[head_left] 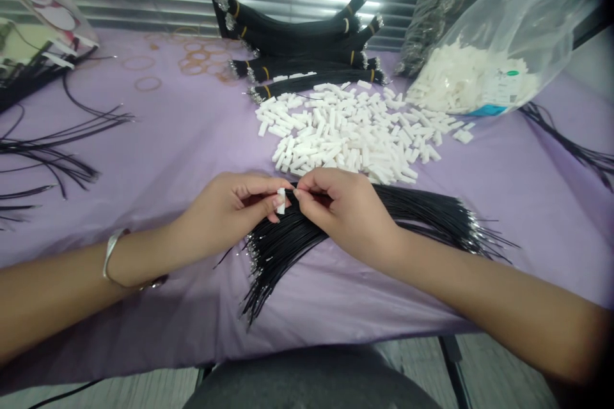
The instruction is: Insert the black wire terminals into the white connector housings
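Between the thumb and fingers of my left hand (240,208) is a small white plastic connector housing (281,201), held upright. My right hand (348,211) pinches close beside it, thumb and forefinger pressed together on what looks like the end of a black wire; the fingertips hide most of it. Both hands hover over a thick bundle of black wires (288,249) with bare metal terminals at their ends, lying across the purple cloth. Just behind my hands spreads a heap of loose white connector housings (345,134).
Several banded black wire bundles (302,35) are stacked at the back. A clear bag (480,70) of white housings stands back right. Rubber bands (196,57) lie back left, with loose black wires (48,160) at the left. The purple tablecloth (167,332) ends near my lap.
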The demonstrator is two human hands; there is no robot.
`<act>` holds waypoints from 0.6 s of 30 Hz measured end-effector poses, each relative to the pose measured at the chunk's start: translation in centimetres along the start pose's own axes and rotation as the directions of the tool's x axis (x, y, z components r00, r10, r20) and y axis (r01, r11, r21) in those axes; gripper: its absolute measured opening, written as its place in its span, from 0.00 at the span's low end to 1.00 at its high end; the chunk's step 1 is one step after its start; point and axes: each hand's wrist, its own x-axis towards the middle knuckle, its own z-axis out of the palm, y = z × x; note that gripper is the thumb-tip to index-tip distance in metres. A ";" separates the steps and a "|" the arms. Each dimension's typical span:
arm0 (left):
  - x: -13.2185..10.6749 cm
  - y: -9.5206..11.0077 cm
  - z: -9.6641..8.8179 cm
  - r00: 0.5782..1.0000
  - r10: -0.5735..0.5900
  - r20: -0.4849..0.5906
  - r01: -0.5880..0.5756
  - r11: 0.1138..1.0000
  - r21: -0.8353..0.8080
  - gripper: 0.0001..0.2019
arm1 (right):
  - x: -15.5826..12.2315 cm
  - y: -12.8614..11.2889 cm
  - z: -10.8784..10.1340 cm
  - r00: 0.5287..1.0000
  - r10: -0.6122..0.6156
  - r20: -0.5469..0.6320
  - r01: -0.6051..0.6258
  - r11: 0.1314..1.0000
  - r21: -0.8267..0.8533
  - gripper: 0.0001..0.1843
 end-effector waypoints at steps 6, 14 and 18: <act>0.1 0.2 0.0 1.000 -0.012 0.008 0.012 1.000 -0.001 0.09 | 0.0 0.0 0.1 1.000 0.009 -0.004 -0.009 1.000 -0.024 0.07; 0.5 0.1 -0.3 0.982 -0.190 -0.005 0.185 0.963 -0.198 0.10 | -0.6 -0.6 -1.0 0.943 -0.325 -0.066 0.291 0.907 -0.304 0.10; 0.4 -0.2 -0.4 0.963 -0.267 -0.048 0.233 0.905 -0.356 0.15 | -1.1 -1.5 -1.3 0.870 -0.493 0.008 0.470 0.824 -0.317 0.08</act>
